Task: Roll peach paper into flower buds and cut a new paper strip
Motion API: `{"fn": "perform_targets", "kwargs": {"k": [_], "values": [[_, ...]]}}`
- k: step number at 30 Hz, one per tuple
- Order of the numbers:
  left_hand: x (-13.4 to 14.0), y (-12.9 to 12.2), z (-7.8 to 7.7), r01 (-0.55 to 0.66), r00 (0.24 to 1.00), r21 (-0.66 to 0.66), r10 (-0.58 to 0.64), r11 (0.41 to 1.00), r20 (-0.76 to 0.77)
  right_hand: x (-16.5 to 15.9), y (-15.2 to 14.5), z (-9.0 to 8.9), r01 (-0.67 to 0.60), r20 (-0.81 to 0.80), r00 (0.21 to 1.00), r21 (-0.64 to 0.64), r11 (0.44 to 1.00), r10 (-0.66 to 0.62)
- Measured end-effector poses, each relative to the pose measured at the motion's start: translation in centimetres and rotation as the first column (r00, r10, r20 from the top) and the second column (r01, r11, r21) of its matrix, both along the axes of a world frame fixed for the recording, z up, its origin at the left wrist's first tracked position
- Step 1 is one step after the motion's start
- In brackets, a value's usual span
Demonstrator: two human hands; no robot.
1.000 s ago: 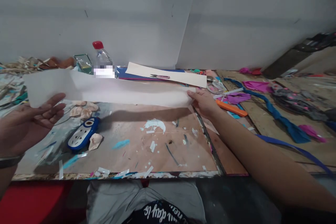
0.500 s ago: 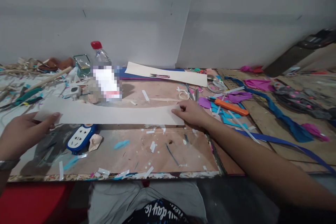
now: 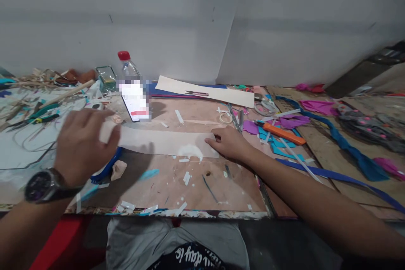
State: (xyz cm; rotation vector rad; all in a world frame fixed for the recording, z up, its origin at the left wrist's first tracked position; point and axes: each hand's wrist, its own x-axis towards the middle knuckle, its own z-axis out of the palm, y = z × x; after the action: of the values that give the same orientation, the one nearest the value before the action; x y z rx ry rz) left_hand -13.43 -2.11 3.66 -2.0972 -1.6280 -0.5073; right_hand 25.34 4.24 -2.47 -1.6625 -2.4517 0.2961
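A long pale paper strip (image 3: 167,141) stretches low across the worktable. Its right end is pinched between the thumb and fingers of my right hand (image 3: 229,143). At the strip's left end hovers my left hand (image 3: 87,147), wearing a watch, with thumb and fingers apart. A blue-rimmed power strip (image 3: 109,168) is mostly covered by that hand, and a crumpled beige scrap (image 3: 118,169) lies beside it. Farther back, small snips (image 3: 196,93) rest on a second pale strip (image 3: 228,95).
A red-capped bottle (image 3: 124,55) and a lit phone (image 3: 135,103) stand behind the strip. Green-handled pliers (image 3: 44,112) lie among sticks at left. An orange utility knife (image 3: 283,133), fabric scraps (image 3: 294,121) and a blue ribbon (image 3: 329,172) are at right.
My left hand has let go of the strip's left end and moved right and up over it. The strip sits a little lower; my right hand keeps its pinch.
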Motion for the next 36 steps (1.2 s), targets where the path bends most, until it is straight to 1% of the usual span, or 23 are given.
{"fn": "perform_targets", "kwargs": {"k": [1,2,3,4,5,7,9,10,12,14,17,21,23,26,27,29,30,31,32,33,34,35,36], "values": [[2.0,-0.1,0.0,0.094,0.996,-0.017,-0.094,0.995,0.009,0.0,0.0,-0.1,-0.002,0.001,1.000,0.007,1.000,0.002],[4.0,-0.2,0.0,0.213,0.977,-0.042,-0.212,0.976,0.026,0.0,0.1,-0.1,-0.004,0.001,1.000,0.014,1.000,0.004],[6.0,-0.3,-0.3,0.312,0.950,-0.074,-0.307,0.947,0.063,0.0,0.1,-0.2,-0.007,-0.001,1.000,0.021,1.000,0.007],[7.9,-0.3,-0.7,0.395,0.918,-0.145,-0.385,0.907,0.091,0.1,0.1,-0.3,-0.009,-0.005,1.000,0.028,1.000,0.009],[9.7,-0.4,-1.1,0.455,0.890,-0.241,-0.448,0.857,0.087,0.1,0.1,-0.4,-0.010,-0.010,1.000,0.036,0.999,0.011],[12.8,-0.3,-2.2,0.502,0.852,-0.409,-0.516,0.762,0.085,0.1,0.1,-0.6,-0.012,-0.025,1.000,0.049,0.999,0.014],[14.8,-0.3,-3.4,0.532,0.826,-0.494,-0.550,0.688,0.125,0.2,0.0,-0.8,-0.015,-0.044,0.999,0.058,0.998,0.018],[15.3,-0.3,-3.8,0.549,0.813,-0.507,-0.564,0.664,0.142,0.2,0.0,-0.9,-0.020,-0.054,0.998,0.060,0.998,0.023],[15.8,-0.3,-4.5,0.556,0.810,-0.505,-0.568,0.660,0.149,0.1,0.0,-0.9,-0.038,-0.075,0.996,0.061,0.997,0.043],[15.5,-0.2,-4.8,0.558,0.810,-0.505,-0.564,0.658,0.160,0.0,-0.1,-0.9,-0.064,-0.099,0.993,0.057,0.996,0.070],[15.0,-0.2,-4.8,0.552,0.815,-0.516,-0.555,0.655,0.167,-0.2,-0.2,-0.7,-0.076,-0.125,0.989,0.053,0.996,0.082],[14.5,-0.2,-4.8,0.548,0.817,-0.524,-0.552,0.652,0.169,-0.2,-0.3,-0.8,-0.036,-0.127,0.991,0.065,0.997,0.044],[14.3,-0.3,-5.0,0.556,0.813,-0.524,-0.553,0.645,0.182,-0.2,-0.3,-0.9,-0.053,-0.142,0.988,0.055,0.997,0.061],[14.0,-0.4,-5.3,0.579,0.802,-0.509,-0.559,0.637,0.211,-0.3,-0.7,-0.8,-0.178,-0.248,0.951,0.043,0.983,0.183],[13.8,-0.4,-5.4,0.588,0.797,-0.499,-0.561,0.636,0.223,-0.4,-0.9,-0.7,-0.236,-0.304,0.922,0.044,0.971,0.238],[13.6,-0.5,-5.5,0.612,0.784,-0.470,-0.568,0.636,0.251,-0.5,-1.4,-0.4,-0.348,-0.445,0.836,0.024,0.937,0.321],[13.6,-0.5,-5.5,0.623,0.777,-0.457,-0.571,0.635,0.266,-0.5,-1.6,-0.3,-0.389,-0.531,0.784,-0.018,0.921,0.321],[13.5,-0.5,-5.4,0.634,0.769,-0.450,-0.573,0.629,0.283,-0.6,-1.8,-0.2,-0.413,-0.616,0.735,-0.074,0.907,0.284],[13.5,-0.5,-5.4,0.640,0.765,-0.449,-0.572,0.623,0.296,-0.5,-1.9,-0.1,-0.415,-0.682,0.698,-0.137,0.900,0.218],[13.4,-0.5,-5.3,0.642,0.763,-0.456,-0.568,0.616,0.307,-0.5,-1.9,-0.1,-0.391,-0.715,0.683,-0.185,0.902,0.149],[13.4,-0.5,-5.2,0.643,0.763,-0.460,-0.566,0.612,0.313,-0.4,-1.9,-0.2,-0.346,-0.712,0.695,-0.202,0.916,0.106],[13.4,-0.5,-5.2,0.641,0.765,-0.461,-0.563,0.614,0.314,-0.2,-1.7,-0.3,-0.290,-0.674,0.733,-0.182,0.940,0.095],[13.4,-0.4,-5.1,0.636,0.769,-0.461,-0.558,0.619,0.312,-0.1,-1.5,-0.4,-0.234,-0.601,0.791,-0.125,0.964,0.114]]}}
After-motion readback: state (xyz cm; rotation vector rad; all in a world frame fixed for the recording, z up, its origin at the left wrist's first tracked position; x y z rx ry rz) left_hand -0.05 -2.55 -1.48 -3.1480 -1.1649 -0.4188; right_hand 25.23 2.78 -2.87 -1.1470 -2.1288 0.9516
